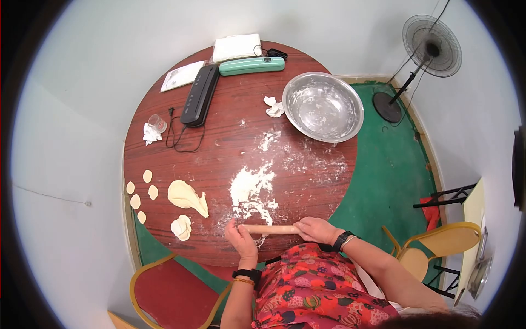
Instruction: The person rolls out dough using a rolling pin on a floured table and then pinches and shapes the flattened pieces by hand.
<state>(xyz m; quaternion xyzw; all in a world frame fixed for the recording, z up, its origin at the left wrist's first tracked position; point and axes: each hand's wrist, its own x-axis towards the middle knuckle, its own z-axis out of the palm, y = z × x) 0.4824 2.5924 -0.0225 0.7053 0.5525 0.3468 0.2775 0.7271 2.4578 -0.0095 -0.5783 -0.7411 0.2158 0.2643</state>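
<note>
A pale wooden rolling pin [271,229] lies crosswise near the front edge of the table, over scattered flour. My left hand [240,241] closes on its left end, and my right hand [316,229] is wrapped around the right end. Just beyond the pin spreads a patch of white flour [252,189]. Left of it rest a large lump of dough [185,194] with a drawn-out tail and a small stack of flat dough rounds [181,227]. Several single dough rounds [135,202] lie at the table's left edge.
A floury metal basin [323,107] stands at the back right beside crumpled tissue [273,107]. Farther back are a black appliance [200,96] with a cord, a teal one [252,66] and a glass [157,123]. Chairs [170,293] and a fan [432,46] surround the table.
</note>
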